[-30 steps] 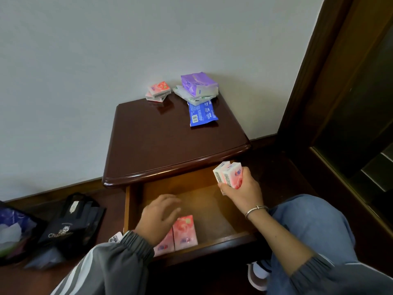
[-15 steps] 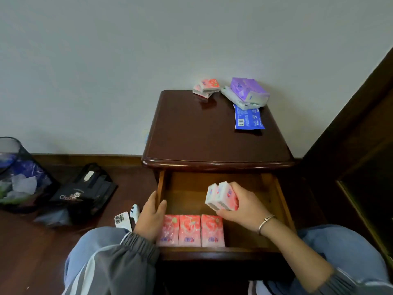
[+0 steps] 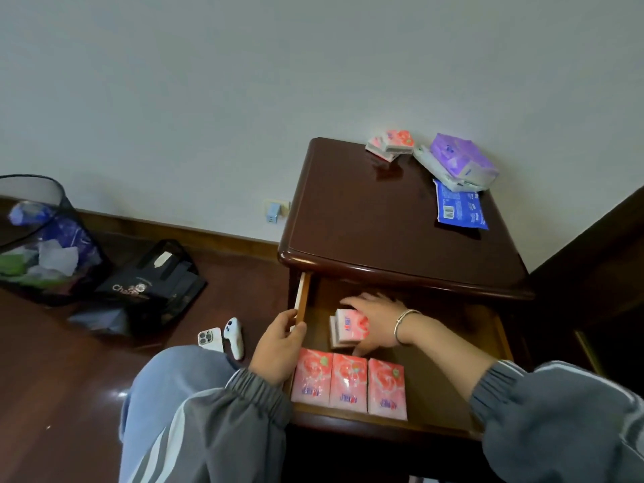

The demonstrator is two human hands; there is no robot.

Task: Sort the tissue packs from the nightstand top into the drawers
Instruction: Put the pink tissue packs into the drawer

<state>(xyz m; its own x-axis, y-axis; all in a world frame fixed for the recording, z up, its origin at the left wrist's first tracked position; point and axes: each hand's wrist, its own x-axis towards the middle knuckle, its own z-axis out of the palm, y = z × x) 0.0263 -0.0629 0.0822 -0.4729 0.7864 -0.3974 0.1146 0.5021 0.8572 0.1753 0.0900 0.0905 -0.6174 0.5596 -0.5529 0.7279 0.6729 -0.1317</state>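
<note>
Gleaming dark reddish-brown across the tabletop (image 3: 366,221); glowing honey-brown inside the drawer (image 3: 435,399). Showing pink with rose prints on the three-pack row (image 3: 348,383), the held pair (image 3: 348,327) and the rear stack (image 3: 390,145). Showing purple on the top pack (image 3: 460,160), pale mint-white on the pack beneath (image 3: 427,162), blue with white print on the flat pack (image 3: 460,209). Running white stripes down grey sleeves (image 3: 226,423).

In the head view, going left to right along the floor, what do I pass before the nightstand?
From the left: trash bin → black bag → phone → white controller → nightstand.
</note>
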